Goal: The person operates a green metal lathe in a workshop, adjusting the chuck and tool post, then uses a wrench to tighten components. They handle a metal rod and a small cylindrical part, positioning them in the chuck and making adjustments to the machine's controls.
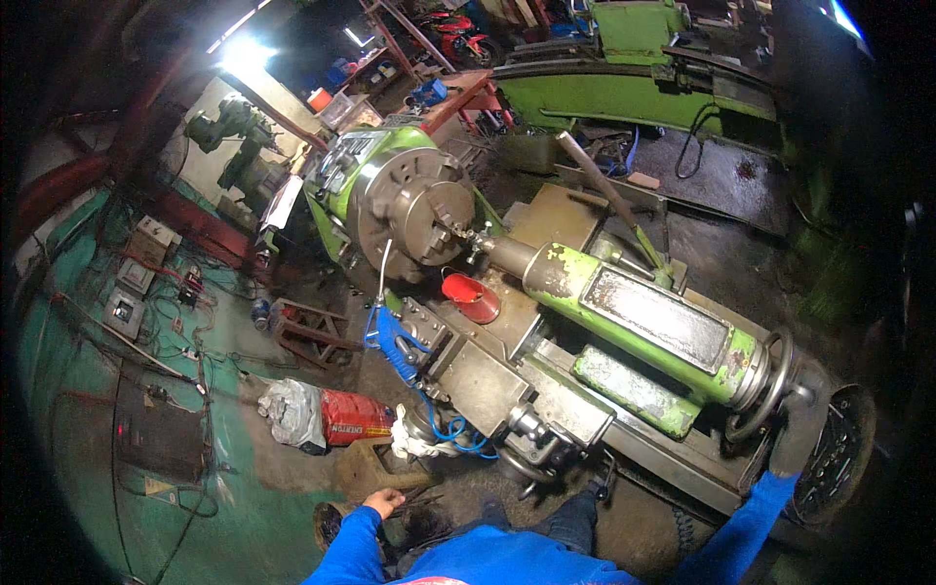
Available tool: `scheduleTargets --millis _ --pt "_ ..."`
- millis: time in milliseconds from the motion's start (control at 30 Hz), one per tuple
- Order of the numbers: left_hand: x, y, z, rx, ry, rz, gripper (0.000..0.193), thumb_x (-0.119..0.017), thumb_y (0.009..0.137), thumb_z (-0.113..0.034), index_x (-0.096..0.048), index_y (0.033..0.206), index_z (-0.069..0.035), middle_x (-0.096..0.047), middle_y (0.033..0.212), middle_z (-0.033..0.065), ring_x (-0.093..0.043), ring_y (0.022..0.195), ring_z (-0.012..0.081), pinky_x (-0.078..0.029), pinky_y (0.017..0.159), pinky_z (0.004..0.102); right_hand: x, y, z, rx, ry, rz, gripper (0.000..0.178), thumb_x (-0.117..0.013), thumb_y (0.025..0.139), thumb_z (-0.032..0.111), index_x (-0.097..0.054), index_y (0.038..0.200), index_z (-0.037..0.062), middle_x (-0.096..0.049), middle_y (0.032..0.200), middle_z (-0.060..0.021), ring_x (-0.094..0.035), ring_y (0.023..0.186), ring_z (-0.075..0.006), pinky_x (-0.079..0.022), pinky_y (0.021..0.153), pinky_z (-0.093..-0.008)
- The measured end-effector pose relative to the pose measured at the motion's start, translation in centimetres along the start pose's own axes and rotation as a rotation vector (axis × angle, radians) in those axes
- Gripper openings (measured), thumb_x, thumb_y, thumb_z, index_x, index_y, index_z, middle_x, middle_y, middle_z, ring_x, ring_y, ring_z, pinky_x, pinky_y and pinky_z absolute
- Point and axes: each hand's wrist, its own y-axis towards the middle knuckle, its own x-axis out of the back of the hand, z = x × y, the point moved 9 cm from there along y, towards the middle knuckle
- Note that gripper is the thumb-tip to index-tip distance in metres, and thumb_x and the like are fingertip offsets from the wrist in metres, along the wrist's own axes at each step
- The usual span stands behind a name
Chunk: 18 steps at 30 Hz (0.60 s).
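My right hand (805, 386), dark grey as if gloved, is closed on the handwheel (766, 384) at the right end of a green lathe tailstock (643, 317). Its fingers are partly hidden and dim. Lower down, my left hand (385, 502) is held in front of my blue sleeve, fingers curled in, with nothing seen in them. The tailstock's quill points at a big round chuck (414, 207), which has a disc-shaped metal piece (436, 219) at its front. A small fitting (476, 237) sits between quill and disc. Below it, a red scoop-like container (471, 296) rests on the lathe.
A blue air gun (395, 343) with a coiled hose lies on the carriage (480, 385). Left of it, a red bag (356, 417) and a white plastic bag (292, 411) are on the floor. Another green machine (634, 97) stands behind. A round tray of dark pieces (846, 463) is at the right.
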Motion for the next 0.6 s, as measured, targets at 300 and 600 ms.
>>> scheduleTargets --millis 300,600 --pt "-3.2 2.4 2.7 -0.077 -0.069 -0.006 0.045 -0.070 0.100 -0.048 -0.076 0.128 -0.015 -0.075 0.129 0.0188 -0.069 0.124 0.0373 -0.052 0.107 0.0463 -3.5 -9.3 -4.4 -0.286 0.019 0.302 0.037 -0.061 0.102 0.029 -0.066 0.129 0.0038 -0.070 0.116 -0.0110 -0.068 0.093 -0.0254 -0.057 0.083 -0.0386" --pt "-13.1 9.9 12.5 -0.023 0.065 0.345 0.049 -0.070 0.098 -0.054 -0.078 0.126 -0.015 -0.074 0.133 0.0156 -0.067 0.129 0.0312 -0.050 0.112 0.0450 4.6 -31.5 -3.8 -0.633 0.444 0.069 0.027 -0.051 0.103 0.013 -0.072 0.118 0.0078 -0.074 0.112 -0.0113 -0.072 0.084 -0.0298 -0.061 0.069 -0.0404"
